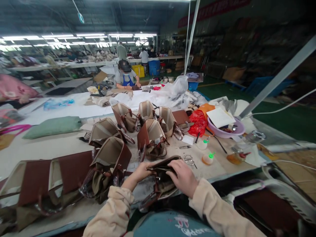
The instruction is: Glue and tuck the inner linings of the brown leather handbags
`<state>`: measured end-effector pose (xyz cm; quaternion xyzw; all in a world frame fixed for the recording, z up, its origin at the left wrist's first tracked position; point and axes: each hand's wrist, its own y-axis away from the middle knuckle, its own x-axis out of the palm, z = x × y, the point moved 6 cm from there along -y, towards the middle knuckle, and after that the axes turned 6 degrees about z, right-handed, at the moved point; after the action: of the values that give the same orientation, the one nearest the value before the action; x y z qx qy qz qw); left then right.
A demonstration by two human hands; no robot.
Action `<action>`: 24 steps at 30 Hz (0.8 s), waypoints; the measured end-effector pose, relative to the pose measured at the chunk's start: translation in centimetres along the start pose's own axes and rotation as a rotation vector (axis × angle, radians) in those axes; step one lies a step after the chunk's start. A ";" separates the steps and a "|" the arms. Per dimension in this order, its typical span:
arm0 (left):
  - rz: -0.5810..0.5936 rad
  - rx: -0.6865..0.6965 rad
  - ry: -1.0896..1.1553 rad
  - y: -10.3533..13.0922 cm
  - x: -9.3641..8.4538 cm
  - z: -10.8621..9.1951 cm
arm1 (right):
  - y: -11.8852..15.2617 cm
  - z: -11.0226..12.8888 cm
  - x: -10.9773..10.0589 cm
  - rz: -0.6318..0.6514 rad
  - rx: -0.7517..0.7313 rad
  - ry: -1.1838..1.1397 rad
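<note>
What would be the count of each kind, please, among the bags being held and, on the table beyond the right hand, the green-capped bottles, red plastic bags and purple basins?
Held bag: 1
Green-capped bottles: 2
Red plastic bag: 1
Purple basin: 1
Total: 5

A dark brown and olive bag [165, 189] sits at the near edge of a worktable [66, 143], held up between two hands, its mouth parted and turned upward to show a dark interior. A small bright glint marks its middle, while a brown handle [148, 201] with a glossy surface droops at its near left side.
</note>
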<state>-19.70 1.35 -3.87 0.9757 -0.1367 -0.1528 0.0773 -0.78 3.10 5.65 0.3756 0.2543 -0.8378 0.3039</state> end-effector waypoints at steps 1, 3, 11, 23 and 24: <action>0.006 0.006 -0.002 -0.2 0.1 0.0 | -0.3 -0.7 0.0 0.024 0.050 0.098; 0.001 0.012 -0.005 -0.5 0.1 0.0 | -0.7 -1.9 1.0 0.121 0.150 0.255; -0.213 0.087 -0.034 -0.2 -1.4 -0.1 | -2.5 -2.8 3.7 0.328 0.222 0.425; -0.321 0.126 -0.048 -0.8 -2.3 1.5 | -5.3 -2.2 4.2 0.289 0.144 0.199; -0.320 0.130 -0.046 -0.9 -2.4 1.5 | -5.4 -2.2 4.5 0.307 0.149 0.206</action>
<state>-22.13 2.72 -4.77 0.9842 0.0092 -0.1764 -0.0145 -5.91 6.88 1.90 0.5153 0.1613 -0.7552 0.3716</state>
